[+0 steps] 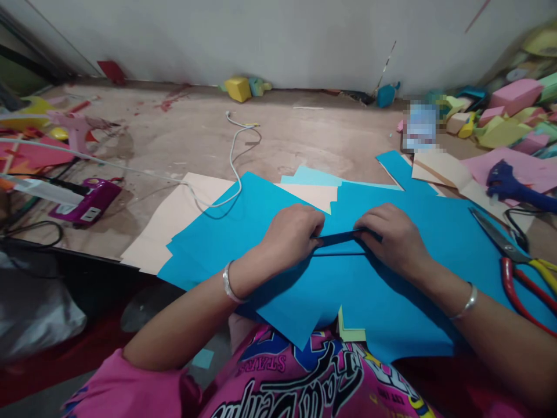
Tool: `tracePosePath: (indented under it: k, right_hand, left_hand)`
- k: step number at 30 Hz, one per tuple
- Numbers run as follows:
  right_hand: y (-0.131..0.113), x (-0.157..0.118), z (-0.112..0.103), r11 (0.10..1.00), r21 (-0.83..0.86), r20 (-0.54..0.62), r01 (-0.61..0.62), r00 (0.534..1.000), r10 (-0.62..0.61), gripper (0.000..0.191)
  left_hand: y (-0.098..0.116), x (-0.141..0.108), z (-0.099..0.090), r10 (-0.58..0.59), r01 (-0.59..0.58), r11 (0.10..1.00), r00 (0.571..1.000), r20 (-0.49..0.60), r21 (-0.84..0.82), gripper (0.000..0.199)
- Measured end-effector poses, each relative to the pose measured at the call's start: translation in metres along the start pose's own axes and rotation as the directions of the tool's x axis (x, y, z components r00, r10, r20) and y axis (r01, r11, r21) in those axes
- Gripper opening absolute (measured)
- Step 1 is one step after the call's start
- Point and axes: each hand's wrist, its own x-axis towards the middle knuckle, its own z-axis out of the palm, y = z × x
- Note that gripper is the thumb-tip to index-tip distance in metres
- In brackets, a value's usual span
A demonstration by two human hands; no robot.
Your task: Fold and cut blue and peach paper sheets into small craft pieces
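Between my two hands runs a narrow folded strip of blue paper [337, 238], held just above large blue paper sheets [409, 290]. My left hand [298, 229] pinches the strip's left end, with the fingers curled over it. At the other end, my right hand [387, 232] grips it between thumb and fingers. A second thin dark line, like a paper edge or fold, lies on the sheet just below the strip. Scissors [513, 252] with red and yellow handles rest on the blue sheets, right of my right hand.
Peach sheets [174, 215] stick out under the blue ones. A white cable [235, 157] crosses from the left. At left are a pink glue gun [76, 128] and a purple power socket [93, 203]. A blue glue gun [517, 186] and folded paper pieces [509, 110] lie at right.
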Motion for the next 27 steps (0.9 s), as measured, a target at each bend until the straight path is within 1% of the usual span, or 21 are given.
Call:
tracePosePath:
  k: [3, 5, 7, 8, 10, 13, 16, 19, 22, 27]
  right_hand:
    - [-0.008, 0.0, -0.008, 0.974, -0.195, -0.052, 0.114, 0.991, -0.126, 0.016]
    - [-0.016, -0.001, -0.013, 0.932, -0.317, -0.046, 0.176, 0.979, -0.201, 0.022]
    - [-0.022, -0.002, -0.016, 0.899, -0.383, -0.022, 0.211, 0.971, -0.237, 0.026]
    - [-0.024, -0.002, -0.016, 0.892, -0.394, -0.011, 0.223, 0.969, -0.247, 0.026]
    - [-0.025, -0.004, -0.017, 0.892, -0.377, 0.009, 0.248, 0.964, -0.264, 0.024]
    - [-0.02, -0.007, -0.018, 0.918, -0.279, 0.035, 0.283, 0.958, -0.285, 0.023]
    - [-0.015, -0.009, -0.022, 0.936, -0.17, 0.069, 0.309, 0.951, -0.302, 0.022]
    - [-0.014, -0.008, -0.028, 0.936, -0.108, 0.142, 0.335, 0.937, -0.318, 0.019]
    - [-0.015, -0.008, -0.032, 0.919, -0.123, 0.176, 0.374, 0.92, -0.351, 0.022]
    - [-0.019, -0.013, -0.028, 0.896, -0.191, 0.162, 0.4, 0.913, -0.374, 0.019]
  left_hand:
    - [0.001, -0.002, 0.001, 0.019, -0.019, 1.0, 1.0, -0.008, 0.004, 0.019]
    - [0.002, -0.004, 0.001, 0.057, -0.056, 0.998, 0.998, -0.025, 0.031, 0.012]
    - [0.004, -0.007, 0.002, 0.105, -0.101, 0.991, 0.994, -0.034, 0.092, 0.005]
    - [0.005, -0.008, 0.002, 0.127, -0.122, 0.983, 0.991, -0.035, 0.135, 0.005]
    - [0.008, -0.012, 0.003, 0.17, -0.158, 0.96, 0.985, -0.036, 0.231, 0.014]
    - [0.01, -0.016, 0.004, 0.223, -0.195, 0.922, 0.974, -0.048, 0.334, 0.02]
    - [0.012, -0.02, 0.006, 0.254, -0.213, 0.903, 0.965, -0.063, 0.373, 0.019]
    - [0.012, -0.024, 0.008, 0.268, -0.226, 0.898, 0.961, -0.062, 0.378, 0.017]
    - [0.01, -0.027, 0.009, 0.266, -0.234, 0.898, 0.963, -0.035, 0.372, 0.015]
    - [0.009, -0.034, 0.009, 0.235, -0.224, 0.899, 0.972, 0.018, 0.376, 0.01]
